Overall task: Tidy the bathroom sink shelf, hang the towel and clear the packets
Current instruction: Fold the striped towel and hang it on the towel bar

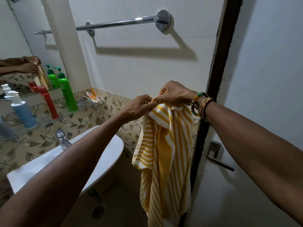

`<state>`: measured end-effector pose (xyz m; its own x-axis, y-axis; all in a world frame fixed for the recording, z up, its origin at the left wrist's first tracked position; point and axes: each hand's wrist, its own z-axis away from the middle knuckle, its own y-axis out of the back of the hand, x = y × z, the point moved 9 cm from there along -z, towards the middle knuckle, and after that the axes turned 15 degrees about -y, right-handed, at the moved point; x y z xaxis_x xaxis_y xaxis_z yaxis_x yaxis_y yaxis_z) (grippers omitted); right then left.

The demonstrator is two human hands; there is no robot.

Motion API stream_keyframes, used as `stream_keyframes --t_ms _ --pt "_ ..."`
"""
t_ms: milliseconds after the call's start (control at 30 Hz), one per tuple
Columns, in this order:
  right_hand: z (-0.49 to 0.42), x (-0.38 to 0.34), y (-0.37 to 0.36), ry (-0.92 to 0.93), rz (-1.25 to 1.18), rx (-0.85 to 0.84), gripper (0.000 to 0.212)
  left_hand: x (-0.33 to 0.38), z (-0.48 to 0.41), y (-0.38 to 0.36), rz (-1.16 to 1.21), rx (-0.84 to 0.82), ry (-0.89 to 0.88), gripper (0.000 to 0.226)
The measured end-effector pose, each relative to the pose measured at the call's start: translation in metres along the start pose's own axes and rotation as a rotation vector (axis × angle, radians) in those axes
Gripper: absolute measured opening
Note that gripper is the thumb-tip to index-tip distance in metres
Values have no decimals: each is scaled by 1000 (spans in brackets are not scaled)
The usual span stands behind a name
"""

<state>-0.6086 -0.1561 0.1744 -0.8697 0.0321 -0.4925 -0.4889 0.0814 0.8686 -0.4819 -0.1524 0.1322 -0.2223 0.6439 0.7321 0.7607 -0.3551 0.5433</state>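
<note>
With left grip and right grip pinching the towel at its bunched edge, spread wide, drape evenly over rail.

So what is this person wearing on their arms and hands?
Both forearms are bare, no sleeves in view. The right hand has a ring on one finger; its wrist carries a beaded bracelet of brown, amber and green beads beside a tan band with dark markings. The left hand shows nothing worn.

white walls, leaf-patterned tiles, a mirror, a door.
</note>
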Motion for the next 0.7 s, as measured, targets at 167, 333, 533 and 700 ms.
stream_keyframes --t_ms 167,333,533,700 --pt "-1 8 15 -11 -48 147 19 -8 3 -3 -85 22 -22 17" --pt "0 19 27 -56 -96 236 17 -12 4 -5 -355 -23 -57 8" --pt "1 37 48 -145 -185 377 20 -35 18 -16 -441 -100 -15 23" --pt "2 55 63 -236 -284 483 18 -59 26 -13 -434 -126 6 37"
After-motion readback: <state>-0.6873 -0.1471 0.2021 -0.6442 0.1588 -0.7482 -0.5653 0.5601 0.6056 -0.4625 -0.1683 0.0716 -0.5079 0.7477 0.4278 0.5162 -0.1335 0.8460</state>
